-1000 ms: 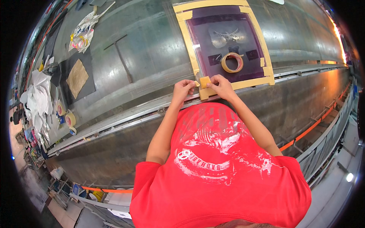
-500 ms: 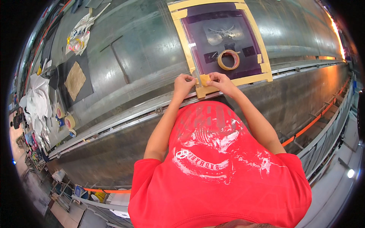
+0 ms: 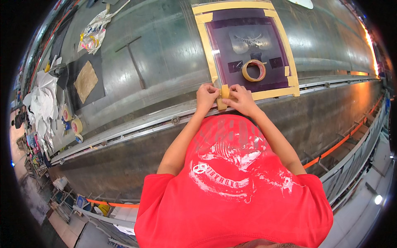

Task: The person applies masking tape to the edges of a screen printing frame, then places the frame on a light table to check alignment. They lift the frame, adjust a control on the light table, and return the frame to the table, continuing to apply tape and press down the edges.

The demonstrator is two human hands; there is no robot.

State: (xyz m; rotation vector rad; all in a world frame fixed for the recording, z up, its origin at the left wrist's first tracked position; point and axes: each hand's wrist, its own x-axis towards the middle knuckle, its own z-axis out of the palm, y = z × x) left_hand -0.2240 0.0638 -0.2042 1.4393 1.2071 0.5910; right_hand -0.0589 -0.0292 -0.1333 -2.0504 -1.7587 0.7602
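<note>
Tape (image 3: pixel 225 91), a short yellow piece, sits at the near-left corner of the taped frame (image 3: pixel 205 41) on the desk (image 3: pixel 165 53). The right hand (image 3: pixel 244 99) pinches its right side in the fingers; the left hand (image 3: pixel 206 99) has its fingers drawn together just beside it, though whether they grip anything I cannot tell. The piece could crease or stick askew if the hands pull unevenly. Its long axis runs near to far, roughly along the frame's left side; neither end reads as a front.
</note>
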